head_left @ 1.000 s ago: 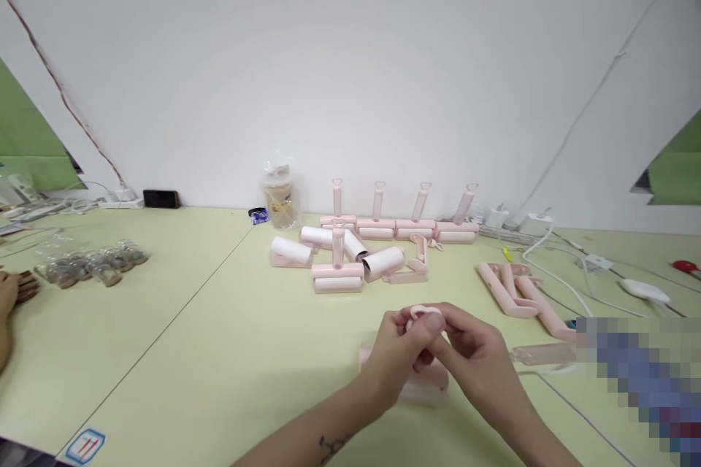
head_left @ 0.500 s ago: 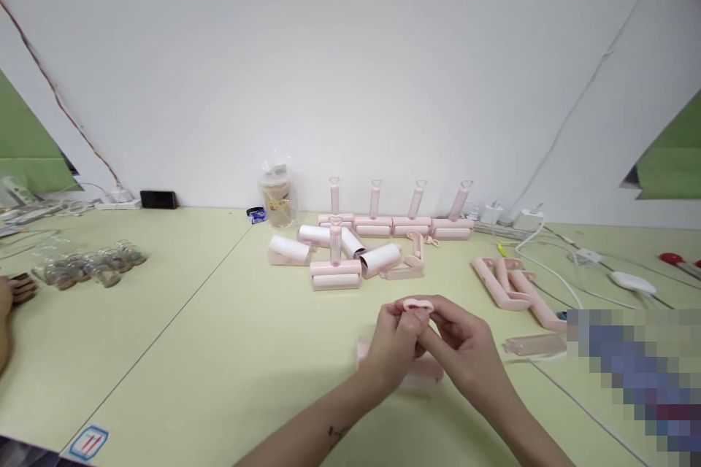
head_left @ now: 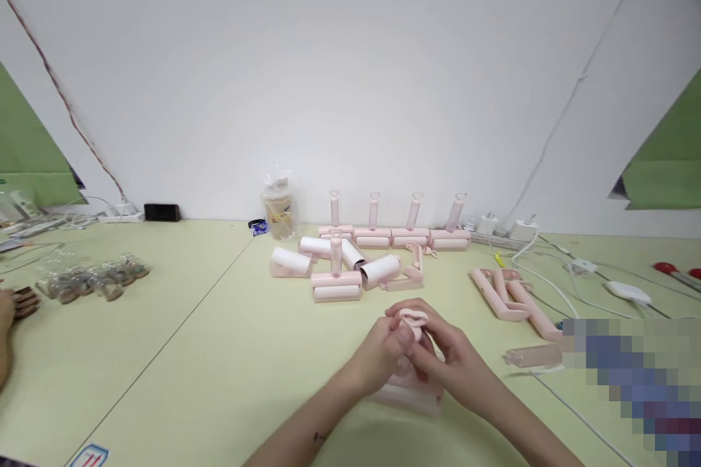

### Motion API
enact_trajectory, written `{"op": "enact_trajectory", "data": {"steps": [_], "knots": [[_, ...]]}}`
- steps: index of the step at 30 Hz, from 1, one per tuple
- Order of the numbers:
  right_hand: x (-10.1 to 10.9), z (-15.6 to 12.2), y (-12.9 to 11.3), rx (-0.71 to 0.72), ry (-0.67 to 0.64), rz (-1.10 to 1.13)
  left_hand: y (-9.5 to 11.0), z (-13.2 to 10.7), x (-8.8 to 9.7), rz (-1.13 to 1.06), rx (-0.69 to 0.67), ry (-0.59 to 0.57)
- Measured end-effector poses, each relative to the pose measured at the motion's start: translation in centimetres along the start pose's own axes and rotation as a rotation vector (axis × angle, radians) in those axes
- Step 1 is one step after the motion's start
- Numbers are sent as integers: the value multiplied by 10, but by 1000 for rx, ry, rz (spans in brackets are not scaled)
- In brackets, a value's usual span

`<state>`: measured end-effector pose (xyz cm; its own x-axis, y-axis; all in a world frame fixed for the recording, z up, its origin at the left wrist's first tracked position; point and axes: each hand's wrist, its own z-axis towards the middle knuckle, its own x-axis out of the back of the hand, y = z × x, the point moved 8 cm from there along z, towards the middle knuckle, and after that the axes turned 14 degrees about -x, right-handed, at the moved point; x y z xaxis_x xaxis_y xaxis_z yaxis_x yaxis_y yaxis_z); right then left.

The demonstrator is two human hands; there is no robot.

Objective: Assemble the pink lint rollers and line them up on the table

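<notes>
A pink lint roller (head_left: 405, 398) rests on the table with its handle up between my hands. At the handle's top is a pink heart-shaped hanging loop (head_left: 415, 316). My left hand (head_left: 380, 352) closes on the loop end, thumb pressed near its base. From the other side, my right hand (head_left: 446, 346) wraps its fingers behind the same end. The handle is mostly hidden by the fingers. Just beyond stands another lint roller (head_left: 336, 286), its clear handle upright. White paper rolls (head_left: 380, 271) lie loosely beside it.
Several finished-looking lint rollers (head_left: 372, 236) line the wall. Pink L-shaped handle parts (head_left: 498, 295) and a clear cover (head_left: 532, 356) lie at right, near white cables (head_left: 580, 408). Small glass domes (head_left: 87, 281) and another person's hand (head_left: 6, 314) are at left. A bagged cup (head_left: 280, 211) stands behind.
The loop has dropped slightly and tilted between my fingers, showing more of its base. The lint roller below shows more of its body. The camera view has shifted a little.
</notes>
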<state>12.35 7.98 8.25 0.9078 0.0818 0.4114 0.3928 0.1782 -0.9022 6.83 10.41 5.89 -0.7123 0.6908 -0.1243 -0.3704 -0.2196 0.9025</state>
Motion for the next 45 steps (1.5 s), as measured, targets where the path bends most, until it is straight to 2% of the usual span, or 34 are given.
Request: {"op": "enact_trajectory", "data": {"steps": [2, 3, 5, 7, 9, 11, 14, 17, 20, 25, 30, 32, 34, 37, 40, 42, 45], "knots": [[1, 1, 3, 18, -47, 23, 14, -4, 4, 130, -10, -152], [3, 1, 4, 36, -83, 69, 18, -8, 7, 288, -19, -234], [15, 3, 9, 58, -127, 201, 17, -20, 18, 644, 0, -334], [36, 6, 18, 32, -60, 269, 8, -37, 28, 856, 67, -405], [61, 8, 30, -38, 97, 221, 2, -54, 40, 917, 112, -416], [81, 7, 39, -92, 248, 145, 5, -68, 56, 953, 123, -380], [92, 13, 42, -98, 344, 7, 20, -77, 91, 1066, 93, -292], [85, 38, 39, -37, 311, -199, 30, -70, 121, 1170, 57, -250], [70, 80, 39, 7, 203, -326, 25, -56, 138, 1230, 47, -230], [37, 144, 62, -25, -26, -536, 4, -41, 156, 1266, 90, -75], [24, 170, 90, -96, -169, -675, -14, -42, 159, 1064, 113, -27], [25, 171, 87, -79, -208, -699, -14, -43, 158, 1033, 106, -23], [30, 169, 73, -40, -208, -699, -13, -43, 158, 1039, 104, -23], [50, 159, 41, 12, -110, -661, -13, -40, 162, 1072, 113, -30], [67, 134, 15, 16, -1, -601, -13, -31, 167, 1116, 90, -49], [65, 112, 7, -5, 25, -566, -14, -23, 169, 1134, 70, -67], [40, 74, 10, -57, 16, -529, -14, -16, 171, 1155, 52, -57]]}}
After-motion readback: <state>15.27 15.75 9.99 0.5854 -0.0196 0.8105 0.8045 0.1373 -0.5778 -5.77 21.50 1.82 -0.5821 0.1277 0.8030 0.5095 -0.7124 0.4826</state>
